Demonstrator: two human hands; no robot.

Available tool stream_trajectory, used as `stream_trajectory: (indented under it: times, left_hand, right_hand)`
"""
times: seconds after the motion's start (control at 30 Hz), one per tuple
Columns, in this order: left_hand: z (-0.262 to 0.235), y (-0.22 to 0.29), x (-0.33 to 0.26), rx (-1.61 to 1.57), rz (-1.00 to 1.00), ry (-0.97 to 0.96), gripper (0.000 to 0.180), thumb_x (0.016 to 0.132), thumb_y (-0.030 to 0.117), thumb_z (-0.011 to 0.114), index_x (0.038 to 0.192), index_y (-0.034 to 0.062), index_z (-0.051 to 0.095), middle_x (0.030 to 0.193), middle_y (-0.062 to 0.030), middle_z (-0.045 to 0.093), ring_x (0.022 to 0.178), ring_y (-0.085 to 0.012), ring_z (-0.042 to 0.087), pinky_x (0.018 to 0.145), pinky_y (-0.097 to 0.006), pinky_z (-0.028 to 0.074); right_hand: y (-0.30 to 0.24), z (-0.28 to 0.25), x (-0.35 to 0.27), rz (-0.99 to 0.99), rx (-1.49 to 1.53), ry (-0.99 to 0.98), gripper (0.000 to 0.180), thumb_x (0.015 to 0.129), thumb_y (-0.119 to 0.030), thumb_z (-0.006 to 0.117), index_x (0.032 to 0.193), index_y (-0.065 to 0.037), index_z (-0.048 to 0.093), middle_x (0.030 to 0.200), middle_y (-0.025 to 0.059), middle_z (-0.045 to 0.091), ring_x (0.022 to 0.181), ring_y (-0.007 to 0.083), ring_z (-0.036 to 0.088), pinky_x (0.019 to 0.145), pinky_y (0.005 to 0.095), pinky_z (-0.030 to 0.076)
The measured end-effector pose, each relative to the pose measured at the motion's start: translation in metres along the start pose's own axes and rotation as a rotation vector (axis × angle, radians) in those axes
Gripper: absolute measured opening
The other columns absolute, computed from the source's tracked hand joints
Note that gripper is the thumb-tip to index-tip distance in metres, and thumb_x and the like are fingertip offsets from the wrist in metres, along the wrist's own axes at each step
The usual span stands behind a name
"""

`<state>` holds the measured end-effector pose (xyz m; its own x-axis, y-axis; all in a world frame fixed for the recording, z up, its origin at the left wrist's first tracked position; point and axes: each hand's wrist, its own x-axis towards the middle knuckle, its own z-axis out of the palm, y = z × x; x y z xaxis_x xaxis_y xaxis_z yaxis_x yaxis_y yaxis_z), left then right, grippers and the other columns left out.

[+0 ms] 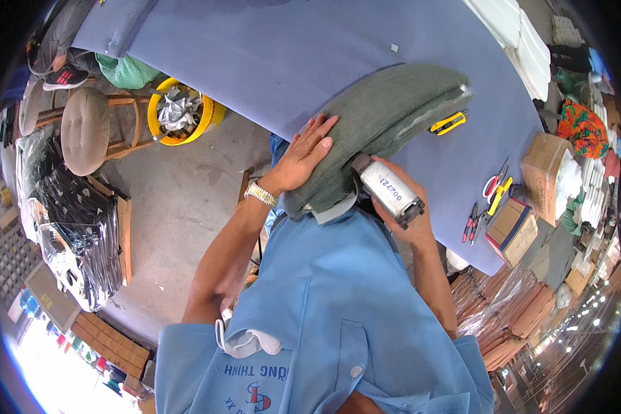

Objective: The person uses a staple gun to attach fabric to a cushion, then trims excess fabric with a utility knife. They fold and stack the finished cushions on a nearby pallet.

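Note:
A curved, padded piece in dark green fabric [386,103] lies across the table's near edge, one end against my body. Its lower side shows a long fold, and a pale flap sticks out at the near end. My left hand [303,153] rests flat on top of the padding, fingers stretched out. In my right hand [414,196] is a staple gun [388,186] with a silvery body and black ends. Its dark front end meets the padded piece's lower edge; the exact contact point is hidden. A yellow utility knife [449,124] lies just right of the padding.
On the blue-grey table [269,55] lie scissors [491,185], a yellow-handled tool [499,196], red-handled pliers [470,223] and a small box [512,231]. A cardboard box [545,169] stands at right. Left are a yellow bucket of scraps [217,117] and a padded stool [86,131].

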<state>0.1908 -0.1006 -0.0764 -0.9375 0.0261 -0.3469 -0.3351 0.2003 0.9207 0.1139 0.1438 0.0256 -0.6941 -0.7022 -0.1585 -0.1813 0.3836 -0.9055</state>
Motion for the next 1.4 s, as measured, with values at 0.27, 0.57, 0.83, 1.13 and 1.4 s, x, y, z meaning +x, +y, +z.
stream_trajectory:
  times: [0.27, 0.57, 0.83, 1.13, 1.4]
  left_hand:
    - [0.019, 0.048, -0.029, 0.285, 0.100, 0.067, 0.080, 0.103, 0.051, 0.051, 0.164, 0.0090, 0.022, 0.170, -0.0230, 0.017, 0.158, -0.0403, 0.012, 0.124, -0.059, 0.019]
    - [0.039, 0.066, -0.035, 0.557, 0.025, 0.191, 0.090, 0.089, 0.016, 0.071, 0.160, -0.0028, 0.021, 0.164, -0.0276, 0.027, 0.152, -0.0440, 0.029, 0.119, -0.053, 0.036]
    - [0.040, 0.066, -0.033, 0.548, 0.028, 0.193, 0.094, 0.083, 0.007, 0.071, 0.160, -0.0043, 0.019, 0.164, -0.0274, 0.028, 0.153, -0.0434, 0.028, 0.120, -0.047, 0.035]
    - [0.049, 0.064, -0.030, 0.520, -0.023, 0.211, 0.099, 0.081, 0.012, 0.076, 0.162, 0.0008, 0.020, 0.167, -0.0221, 0.025, 0.154, -0.0409, 0.026, 0.120, -0.057, 0.034]
    - [0.045, 0.065, -0.032, 0.506, -0.010, 0.217, 0.098, 0.081, 0.007, 0.074, 0.162, 0.0011, 0.020, 0.168, -0.0217, 0.025, 0.155, -0.0405, 0.025, 0.120, -0.057, 0.033]
  right_hand:
    - [0.004, -0.018, 0.004, -0.040, 0.006, -0.066, 0.060, 0.079, -0.002, 0.068, 0.138, 0.000, 0.061, 0.126, 0.0168, 0.070, 0.111, 0.0226, 0.068, 0.099, 0.0336, 0.051]
    - [0.012, 0.000, -0.014, -0.036, -0.019, 0.054, 0.068, 0.076, -0.016, 0.076, 0.141, -0.004, 0.061, 0.134, 0.0198, 0.067, 0.121, 0.0364, 0.067, 0.103, 0.0403, 0.052]
    - [0.005, -0.003, -0.019, 0.068, 0.084, 0.011, 0.068, 0.076, -0.017, 0.077, 0.142, -0.006, 0.061, 0.128, 0.0197, 0.069, 0.116, 0.0340, 0.070, 0.098, 0.0391, 0.053]
    - [0.003, -0.008, -0.009, 0.140, 0.103, -0.059, 0.071, 0.073, -0.017, 0.077, 0.142, -0.007, 0.061, 0.130, 0.0199, 0.068, 0.120, 0.0361, 0.067, 0.103, 0.0405, 0.052]
    - [-0.004, 0.004, -0.022, 0.131, 0.081, 0.009, 0.074, 0.071, -0.017, 0.078, 0.142, -0.008, 0.060, 0.129, 0.0213, 0.068, 0.119, 0.0371, 0.067, 0.101, 0.0409, 0.052]
